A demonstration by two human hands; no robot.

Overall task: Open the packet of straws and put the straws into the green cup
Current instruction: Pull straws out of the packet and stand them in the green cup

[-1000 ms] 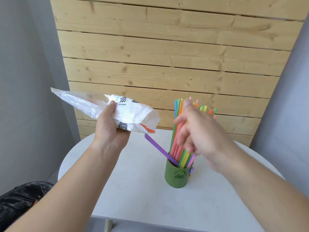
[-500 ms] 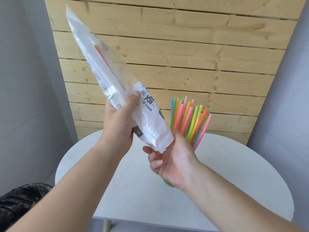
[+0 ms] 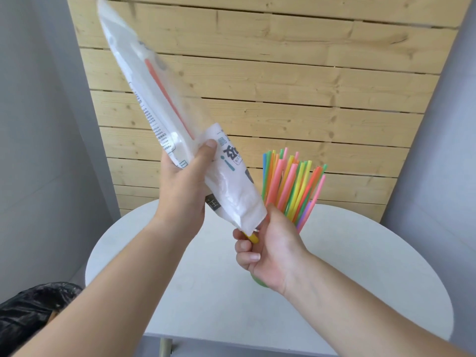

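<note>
My left hand (image 3: 184, 186) grips the clear plastic straw packet (image 3: 164, 109) around its middle and holds it tilted steeply, open mouth down. An orange straw (image 3: 164, 94) still lies inside it. A yellow straw (image 3: 253, 237) pokes out of the mouth, and my right hand (image 3: 268, 246), palm up just under the mouth, has its fingers curled around that tip. Behind my right hand several coloured straws (image 3: 291, 186) fan up out of the green cup (image 3: 258, 280), of which only a sliver shows under my wrist.
The cup stands on a round white table (image 3: 360, 266) against a wooden plank wall (image 3: 283, 73). A black rubbish bag (image 3: 33, 310) sits on the floor at lower left. Grey walls close in on both sides.
My left hand swung the packet from nearly level to steeply tilted, mouth down. My right hand left the straws in the cup, turned palm up under the mouth, and now closes on a yellow straw.
</note>
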